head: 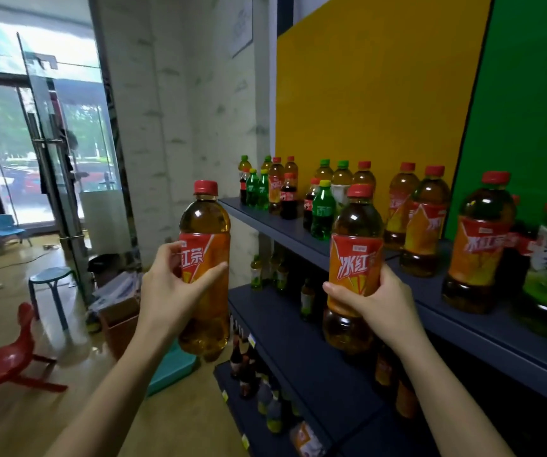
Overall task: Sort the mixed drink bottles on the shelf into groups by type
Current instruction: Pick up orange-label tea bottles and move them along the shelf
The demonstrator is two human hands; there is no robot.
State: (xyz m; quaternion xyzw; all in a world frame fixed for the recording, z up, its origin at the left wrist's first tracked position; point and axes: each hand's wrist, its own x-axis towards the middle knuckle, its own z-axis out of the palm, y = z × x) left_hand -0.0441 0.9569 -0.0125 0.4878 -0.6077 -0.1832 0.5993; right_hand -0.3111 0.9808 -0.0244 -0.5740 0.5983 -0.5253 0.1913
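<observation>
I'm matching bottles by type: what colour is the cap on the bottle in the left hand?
Red, on the left-hand bottle; its cap shows clearly in the head view.

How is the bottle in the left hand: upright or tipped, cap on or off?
Upright, cap on. The left hand grips the iced tea bottle roughly vertical, its red cap seated on top.

Visible body: two hands and two forearms.

1. The left hand (pixel 173 288) and right hand (pixel 374 301) are bare.
2. The fingers are long and slender. The knuckles and tendons show faintly on the back of the right hand.
3. The nails that show are short and plain.
4. The left forearm (pixel 110 390) and right forearm (pixel 447 400) are bare from the wrist to the lower frame edge. Both are slim and smooth.
</observation>
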